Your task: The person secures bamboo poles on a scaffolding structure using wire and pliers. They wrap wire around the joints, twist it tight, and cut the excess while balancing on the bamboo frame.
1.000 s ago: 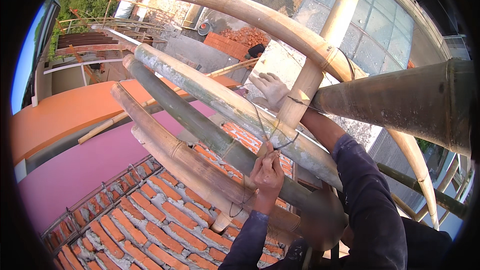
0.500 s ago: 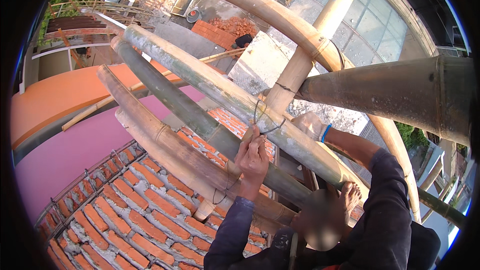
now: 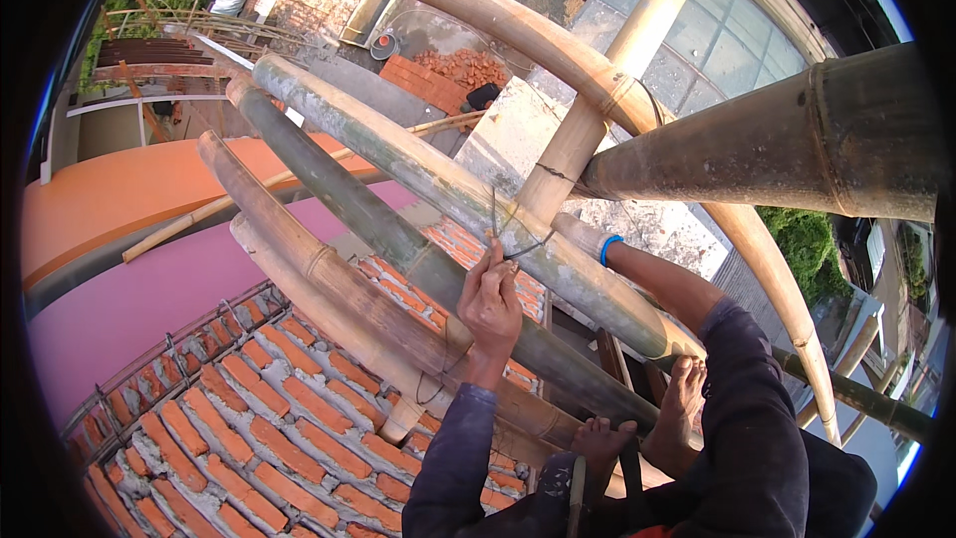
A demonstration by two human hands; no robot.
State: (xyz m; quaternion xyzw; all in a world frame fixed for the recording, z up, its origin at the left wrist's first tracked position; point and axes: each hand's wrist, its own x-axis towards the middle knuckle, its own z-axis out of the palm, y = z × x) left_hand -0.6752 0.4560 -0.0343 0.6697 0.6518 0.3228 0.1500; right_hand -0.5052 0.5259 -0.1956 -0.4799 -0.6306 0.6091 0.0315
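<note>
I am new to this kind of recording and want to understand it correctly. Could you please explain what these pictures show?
There is no machine here: a person works with two bare hands. The view comes from the left of two wide fisheye cameras worn on the head, looking down, so straight things bend near the rim.

The fingers of the left hand pinch a dark tie at a pale bamboo pole, close to where a bamboo crosspiece meets it. The right hand, below a blue wristband, is partly hidden behind that pole; what it grips cannot be seen. A greener pole runs alongside, and brickwork lies below. Bare feet show near the lower edge.
</note>
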